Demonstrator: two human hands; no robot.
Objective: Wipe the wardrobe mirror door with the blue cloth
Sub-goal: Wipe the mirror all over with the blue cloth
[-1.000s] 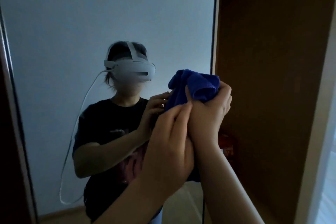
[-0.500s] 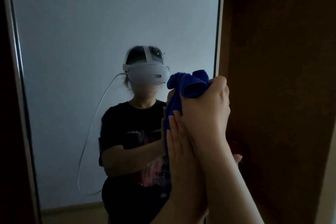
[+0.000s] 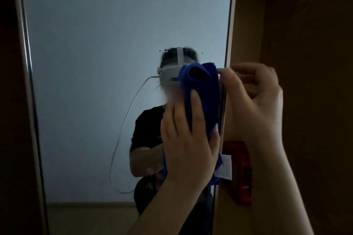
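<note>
Comparing with half a second ago, I see the right hand [image 3: 252,101] has let go of the blue cloth [image 3: 202,101]: it then clutched the bunched top, and now it sits just right of the cloth by the mirror door's pale edge, fingers loosely curled and holding nothing that I can make out. The left hand [image 3: 188,145] has risen and now presses the cloth with straight fingers laid flat over it; whether the cloth touches the glass I cannot tell. The cloth hangs longer now, close to the right edge of the mirror door [image 3: 114,63], covering part of the reflected headset [image 3: 170,79]. Inside the open brown wardrobe [image 3: 305,44] to the right I see a reddish-orange container [image 3: 241,177] with a pale label; its contents are too dark to read.
</note>
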